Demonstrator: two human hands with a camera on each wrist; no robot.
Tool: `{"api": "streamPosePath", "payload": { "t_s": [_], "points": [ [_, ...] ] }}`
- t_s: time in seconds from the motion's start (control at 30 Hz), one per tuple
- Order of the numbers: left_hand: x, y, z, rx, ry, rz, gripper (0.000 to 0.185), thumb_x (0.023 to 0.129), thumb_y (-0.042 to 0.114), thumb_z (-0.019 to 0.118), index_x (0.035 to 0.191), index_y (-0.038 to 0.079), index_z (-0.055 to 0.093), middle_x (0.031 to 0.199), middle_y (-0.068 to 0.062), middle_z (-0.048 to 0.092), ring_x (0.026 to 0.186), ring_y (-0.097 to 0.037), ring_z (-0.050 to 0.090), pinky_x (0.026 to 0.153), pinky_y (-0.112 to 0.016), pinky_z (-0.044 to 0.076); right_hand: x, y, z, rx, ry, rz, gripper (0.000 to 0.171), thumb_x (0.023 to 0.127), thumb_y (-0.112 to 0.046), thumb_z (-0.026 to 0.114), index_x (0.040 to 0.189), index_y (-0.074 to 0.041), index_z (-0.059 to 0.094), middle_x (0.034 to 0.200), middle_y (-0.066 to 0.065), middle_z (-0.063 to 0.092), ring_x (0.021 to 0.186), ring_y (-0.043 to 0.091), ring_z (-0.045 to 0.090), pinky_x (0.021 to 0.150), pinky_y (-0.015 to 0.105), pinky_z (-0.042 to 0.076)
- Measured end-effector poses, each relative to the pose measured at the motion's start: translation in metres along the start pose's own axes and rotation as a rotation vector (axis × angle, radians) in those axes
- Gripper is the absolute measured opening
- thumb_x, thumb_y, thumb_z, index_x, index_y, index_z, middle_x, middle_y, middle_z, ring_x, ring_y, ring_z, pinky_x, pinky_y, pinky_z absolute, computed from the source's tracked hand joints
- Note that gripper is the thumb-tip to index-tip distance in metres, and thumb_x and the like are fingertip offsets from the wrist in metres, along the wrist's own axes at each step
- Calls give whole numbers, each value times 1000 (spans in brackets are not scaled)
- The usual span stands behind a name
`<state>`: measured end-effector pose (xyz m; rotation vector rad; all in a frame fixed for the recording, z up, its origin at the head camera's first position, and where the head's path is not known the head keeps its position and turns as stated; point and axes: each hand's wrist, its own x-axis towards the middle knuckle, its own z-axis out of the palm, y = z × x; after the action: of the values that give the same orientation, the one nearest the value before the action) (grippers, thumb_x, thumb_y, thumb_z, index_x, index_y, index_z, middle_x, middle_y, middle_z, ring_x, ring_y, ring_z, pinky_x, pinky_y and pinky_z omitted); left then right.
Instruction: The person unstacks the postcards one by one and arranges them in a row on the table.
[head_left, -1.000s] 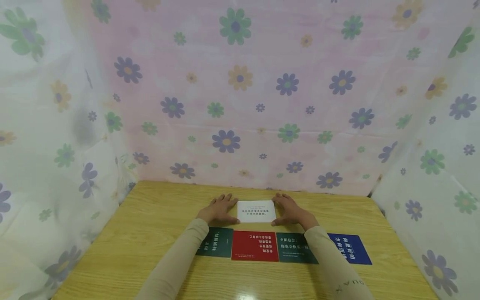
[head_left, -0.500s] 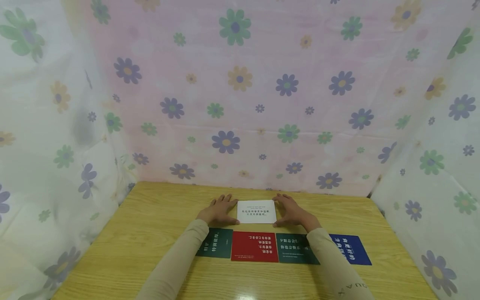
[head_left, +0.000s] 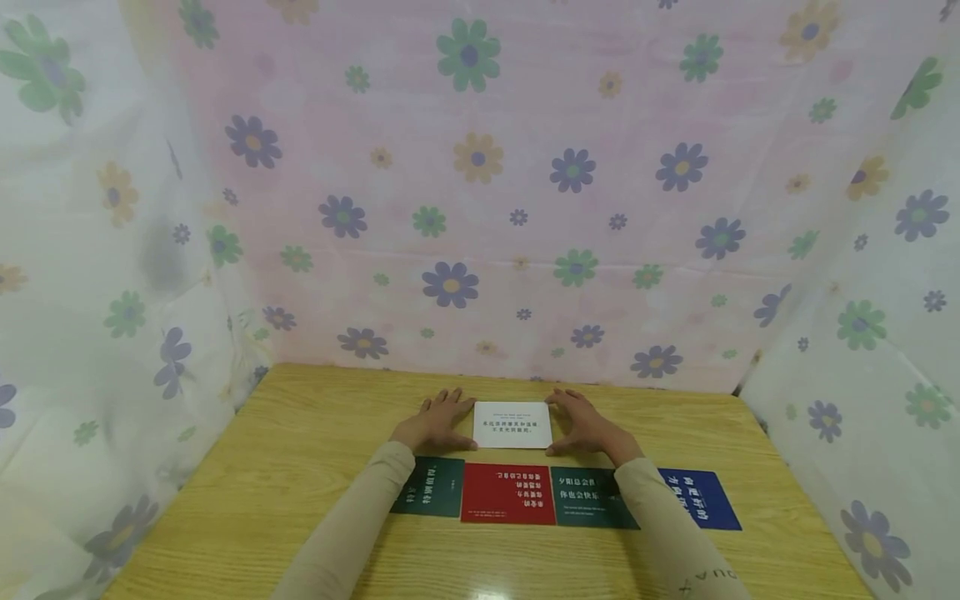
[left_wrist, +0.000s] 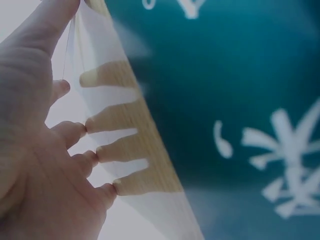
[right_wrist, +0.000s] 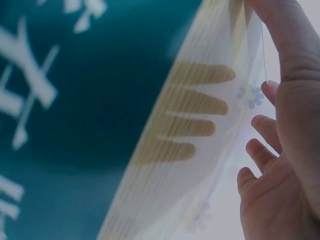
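Observation:
A white card [head_left: 512, 427] with printed lines lies towards the back of the table in the head view. At its left side my left hand [head_left: 435, 422] has the thumb at the near corner and the index finger at the far one. My right hand [head_left: 588, 427] holds the right side the same way. In the left wrist view, several fingertips [left_wrist: 107, 193] of the left hand reach the tabletop; a dark green card [left_wrist: 210, 90] fills the right. The right wrist view shows the right hand [right_wrist: 285, 170] beside another green card [right_wrist: 110, 100].
Nearer me a row of cards lies on the wooden table [head_left: 480, 558]: a green card [head_left: 442, 486], a red card [head_left: 508, 494], a second green card [head_left: 588, 497] and a blue card [head_left: 716, 500]. My sleeves partly cover some. Flowered cloth [head_left: 517, 183] surrounds the table.
The white card's near edge and my right thumb have shifted very slightly towards me. Both hands stay at the card's sides, and the row of cards has not moved.

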<state>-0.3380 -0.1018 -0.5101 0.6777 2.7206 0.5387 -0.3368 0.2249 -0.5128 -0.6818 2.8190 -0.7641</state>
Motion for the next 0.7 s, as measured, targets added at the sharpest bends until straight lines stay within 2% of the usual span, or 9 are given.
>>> {"api": "streamPosePath", "payload": {
  "t_s": [0.33,0.7],
  "points": [
    [-3,-4,1,11,49,41,98,85,51,79,162,14,30,169,-16,17,157,-41,8,126,-61,7,-4,-3,0,17,1,-1,94,73,-36,93,148,-4,48,164,23,30,152,49,19,119,69,22],
    [-10,-6,2,79,118,80,99,83,52,81,160,11,34,168,-17,21,156,-43,13,123,-66,11,-9,-9,3,-26,30,-46,96,74,-37,92,148,1,46,162,26,31,152,50,17,120,68,18]
  ]
}}
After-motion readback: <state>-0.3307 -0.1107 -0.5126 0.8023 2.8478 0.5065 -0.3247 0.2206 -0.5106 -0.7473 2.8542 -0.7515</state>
